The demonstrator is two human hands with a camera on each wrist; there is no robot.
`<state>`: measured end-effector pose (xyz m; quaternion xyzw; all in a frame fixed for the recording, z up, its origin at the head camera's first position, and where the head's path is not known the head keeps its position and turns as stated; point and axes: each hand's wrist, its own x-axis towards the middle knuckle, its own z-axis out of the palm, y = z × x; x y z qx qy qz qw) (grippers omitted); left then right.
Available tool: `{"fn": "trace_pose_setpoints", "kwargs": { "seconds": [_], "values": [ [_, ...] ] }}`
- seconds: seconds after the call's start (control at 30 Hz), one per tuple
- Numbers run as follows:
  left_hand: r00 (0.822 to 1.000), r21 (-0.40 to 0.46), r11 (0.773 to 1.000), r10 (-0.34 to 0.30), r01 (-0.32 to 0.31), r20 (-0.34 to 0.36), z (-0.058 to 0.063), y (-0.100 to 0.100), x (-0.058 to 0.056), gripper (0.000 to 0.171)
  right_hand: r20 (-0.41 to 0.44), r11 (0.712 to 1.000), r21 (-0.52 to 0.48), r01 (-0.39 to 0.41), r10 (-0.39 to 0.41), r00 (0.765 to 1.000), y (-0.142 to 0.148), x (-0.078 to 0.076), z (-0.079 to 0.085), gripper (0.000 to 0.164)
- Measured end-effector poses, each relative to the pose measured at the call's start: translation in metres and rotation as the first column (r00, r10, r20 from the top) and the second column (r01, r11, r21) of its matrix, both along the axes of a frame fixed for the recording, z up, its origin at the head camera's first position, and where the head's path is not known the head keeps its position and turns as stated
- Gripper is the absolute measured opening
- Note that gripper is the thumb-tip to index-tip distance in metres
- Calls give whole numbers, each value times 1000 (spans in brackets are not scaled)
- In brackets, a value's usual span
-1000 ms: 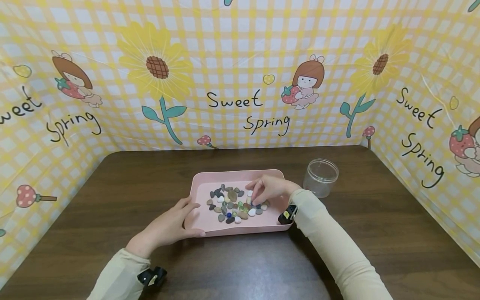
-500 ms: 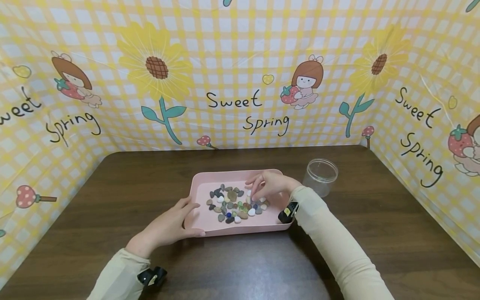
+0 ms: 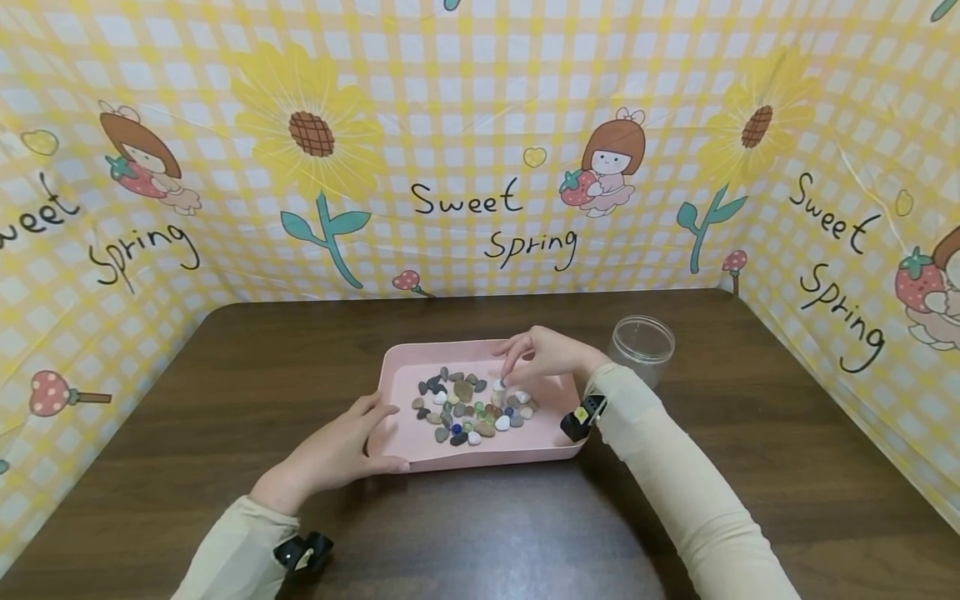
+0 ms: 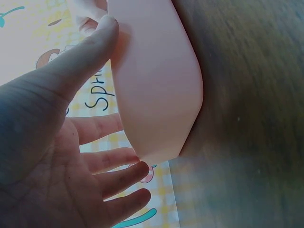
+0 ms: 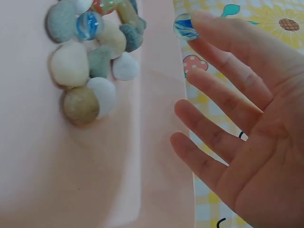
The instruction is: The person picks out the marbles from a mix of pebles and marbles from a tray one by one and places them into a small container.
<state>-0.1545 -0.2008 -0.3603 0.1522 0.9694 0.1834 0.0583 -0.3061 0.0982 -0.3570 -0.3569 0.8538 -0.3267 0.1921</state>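
Observation:
A blue-swirled clear glass marble (image 5: 186,27) is pinched between the thumb and index finger of my right hand (image 3: 551,352), raised above the tray. The other right fingers are spread, as the right wrist view shows. Beneath lie several pebbles (image 3: 463,390) in grey, white and brown, mixed with green, reddish and blue marbles (image 5: 89,25). My left hand (image 3: 330,450) rests at the left front corner of the pink tray (image 3: 480,458). Its thumb touches the front rim and its fingers, fairly straight and spread, lie along the left side (image 4: 156,85).
A clear jar (image 3: 642,343) without a visible lid stands right of the tray, behind the right wrist. Everything sits on a dark wooden table (image 3: 450,533). A yellow checked cloth (image 3: 465,108) with printed flowers surrounds the back and sides.
My right hand has picked up the marble from among the pebbles and risen slightly toward the back right. The left hand and the tray have stayed in place.

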Motion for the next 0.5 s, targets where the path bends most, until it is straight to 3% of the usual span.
{"fn": "trace_pose_setpoints", "kwargs": {
  "seconds": [0.5],
  "values": [
    [1000,-4,1000,9,-9,8,1,1,0,85,-7,998,-58,17,-17,1000,9,3,13,10]
  ]
}}
